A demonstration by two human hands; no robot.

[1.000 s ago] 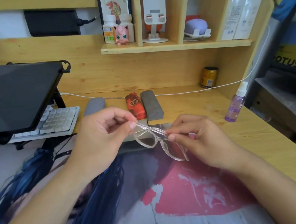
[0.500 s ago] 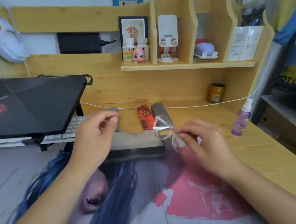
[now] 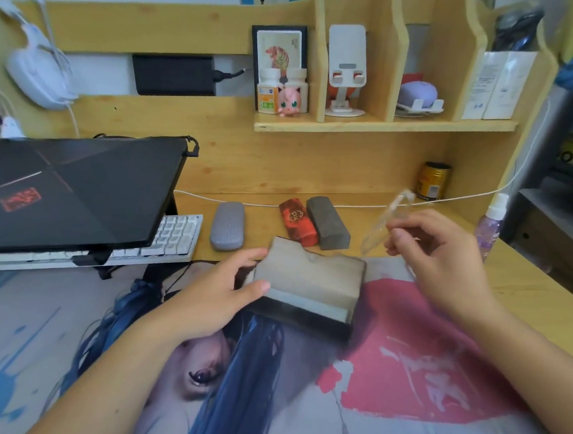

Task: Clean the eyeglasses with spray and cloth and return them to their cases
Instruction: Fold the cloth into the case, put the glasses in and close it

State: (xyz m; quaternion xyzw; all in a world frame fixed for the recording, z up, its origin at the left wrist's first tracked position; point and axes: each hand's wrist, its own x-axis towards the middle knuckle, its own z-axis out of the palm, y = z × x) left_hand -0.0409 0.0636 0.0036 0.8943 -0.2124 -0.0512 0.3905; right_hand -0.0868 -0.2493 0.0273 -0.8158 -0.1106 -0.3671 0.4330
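While left hand [image 3: 213,298] grips case [image 3: 312,282], right hand [image 3: 438,251] lifts glasses [image 3: 384,224].

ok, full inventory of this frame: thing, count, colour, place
open case: 1, tan inside, dark outside, on desk mat, held by left hand
eyeglasses: 1, clear, blurred, in right hand
closed cases: 3, grey, red, dark grey, desk rear
spray bottle: 1, purple, desk right
can: 1, gold, back corner
laptop: 1, black, raised over white keyboard
pink figure: 1, shelf
phone stand: 1, white, shelf
hands: left grips case; right pinches glasses
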